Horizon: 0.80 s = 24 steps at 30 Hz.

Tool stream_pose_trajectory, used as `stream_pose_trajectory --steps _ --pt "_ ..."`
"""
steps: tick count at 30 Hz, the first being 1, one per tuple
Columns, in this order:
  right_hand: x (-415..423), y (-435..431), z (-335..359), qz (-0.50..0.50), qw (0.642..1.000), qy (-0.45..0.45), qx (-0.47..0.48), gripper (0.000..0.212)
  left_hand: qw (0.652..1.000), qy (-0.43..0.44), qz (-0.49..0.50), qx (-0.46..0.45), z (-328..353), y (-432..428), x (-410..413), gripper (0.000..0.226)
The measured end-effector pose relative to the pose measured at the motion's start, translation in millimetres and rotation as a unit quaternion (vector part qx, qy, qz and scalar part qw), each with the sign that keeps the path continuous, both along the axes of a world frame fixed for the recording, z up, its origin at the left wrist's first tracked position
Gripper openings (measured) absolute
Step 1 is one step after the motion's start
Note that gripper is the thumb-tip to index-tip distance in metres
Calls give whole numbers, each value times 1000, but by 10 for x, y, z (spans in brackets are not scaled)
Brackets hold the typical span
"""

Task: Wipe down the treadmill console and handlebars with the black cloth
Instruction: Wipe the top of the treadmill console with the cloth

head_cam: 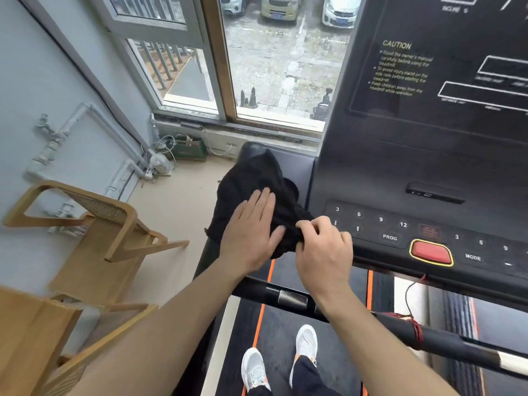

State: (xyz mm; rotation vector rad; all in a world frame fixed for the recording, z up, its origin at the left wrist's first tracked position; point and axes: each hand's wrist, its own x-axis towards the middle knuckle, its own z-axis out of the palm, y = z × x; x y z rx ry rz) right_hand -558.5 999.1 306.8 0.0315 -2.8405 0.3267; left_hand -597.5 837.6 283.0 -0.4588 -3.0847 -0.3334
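Note:
The black cloth (257, 184) lies spread over the left end of the treadmill, on the dark left handlebar arm (251, 151) beside the console (428, 167). My left hand (251, 230) rests flat on the cloth with fingers straight and together. My right hand (325, 247) pinches the cloth's right corner at the edge of the console's button panel (380, 224). The console has numbered keys, a PROG key, a MODE key and a red stop button (431, 251). A horizontal front handlebar (285, 295) runs below my wrists.
Wooden chairs (85, 224) stand to the left on the beige floor. A window (271, 67) and white pipes (57, 144) are ahead and left. My white shoes (280, 358) stand on the treadmill belt with orange stripes. A red cord (414, 324) wraps the right handlebar.

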Motion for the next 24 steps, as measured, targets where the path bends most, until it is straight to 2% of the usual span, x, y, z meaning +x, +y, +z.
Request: stream_pose_trajectory --steps 3,5,7,12,18,24 --pt "9 -99 19 5 999 -17 31 44 999 -31 -3 -24 17 197 -259 75" --pt "40 -201 3 54 992 -91 68 67 998 -38 -3 -40 23 259 -443 75" --pt "-8 -221 -11 74 983 -142 92 77 998 -35 -21 -51 27 258 -605 70" --pt "-590 -115 42 78 977 -164 109 82 996 -17 -51 -66 53 246 -1052 62" --pt "-1150 -154 67 59 973 -183 130 75 998 -22 -27 -60 86 349 -1557 56" --pt "-689 -235 43 74 978 -176 85 76 997 -17 -20 -68 82 166 -1050 61"
